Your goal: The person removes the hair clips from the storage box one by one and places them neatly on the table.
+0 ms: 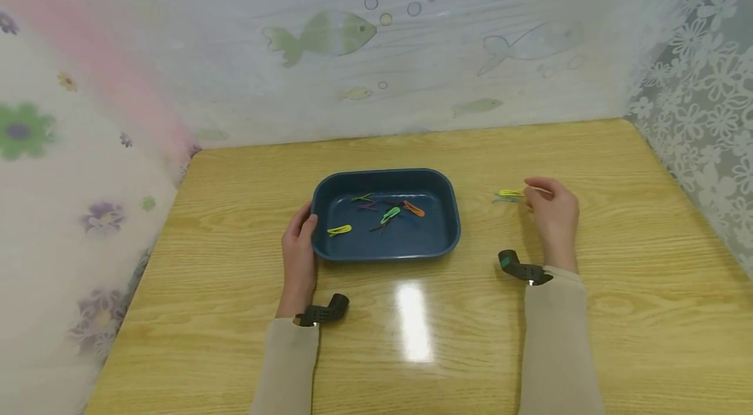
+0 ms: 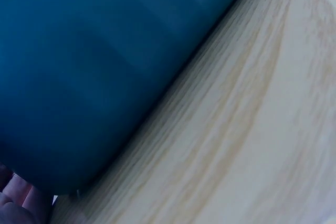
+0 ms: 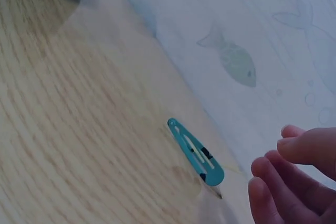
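My left hand (image 1: 299, 245) grips the left end of a dark blue plastic tray (image 1: 385, 256), thumb at the rim and fingers along the outside. Only a few of its fingers (image 2: 23, 200) show at the corner in the left wrist view. Right of the tray, my right hand (image 1: 552, 212) pinches the end of a yellow hair clip (image 1: 509, 193) with curled fingertips. Just below that clip, a teal hair clip (image 3: 195, 153) with black marks lies on the table. In the right wrist view, the fingers (image 3: 270, 182) hover beside the teal clip.
Inside the tray lie several hair clips, among them a yellow one (image 1: 339, 230), a mint green one (image 1: 390, 214) and an orange one (image 1: 414, 208). The wooden table (image 1: 223, 271) ends at a curtain with fish (image 1: 329, 36) behind, with patterned curtains on both sides.
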The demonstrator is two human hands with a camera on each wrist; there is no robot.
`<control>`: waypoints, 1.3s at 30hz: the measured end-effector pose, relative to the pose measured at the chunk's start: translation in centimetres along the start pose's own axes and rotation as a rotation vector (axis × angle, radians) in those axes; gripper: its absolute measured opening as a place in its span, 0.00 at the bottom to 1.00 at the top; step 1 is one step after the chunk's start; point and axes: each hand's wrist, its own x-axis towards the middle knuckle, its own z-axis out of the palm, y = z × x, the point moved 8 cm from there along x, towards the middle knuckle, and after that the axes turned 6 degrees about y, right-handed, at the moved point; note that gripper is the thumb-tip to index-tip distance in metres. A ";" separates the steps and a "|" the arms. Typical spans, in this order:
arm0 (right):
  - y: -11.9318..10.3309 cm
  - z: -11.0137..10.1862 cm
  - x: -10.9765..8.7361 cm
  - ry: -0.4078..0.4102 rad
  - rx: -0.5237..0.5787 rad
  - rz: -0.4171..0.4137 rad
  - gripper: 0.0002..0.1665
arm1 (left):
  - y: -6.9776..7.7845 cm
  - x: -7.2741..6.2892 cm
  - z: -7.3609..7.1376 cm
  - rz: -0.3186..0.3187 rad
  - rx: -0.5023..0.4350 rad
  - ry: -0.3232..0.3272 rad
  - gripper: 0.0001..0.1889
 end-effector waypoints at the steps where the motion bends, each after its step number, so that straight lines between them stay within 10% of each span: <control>1: -0.1 0.1 0.0 0.000 0.018 -0.010 0.18 | 0.0 0.0 0.0 0.001 0.006 -0.001 0.19; 11: -1.6 0.9 -0.3 -0.097 0.115 -0.093 0.23 | 0.1 -0.1 0.0 -0.005 -0.006 0.004 0.19; 29: -6.7 3.5 -3.7 -0.371 -0.047 -0.285 0.25 | 0.0 0.0 0.0 -0.010 0.000 0.006 0.19; 39: -9.5 5.7 -6.1 -0.481 0.100 -0.328 0.22 | 0.1 0.0 0.0 0.013 0.031 0.005 0.19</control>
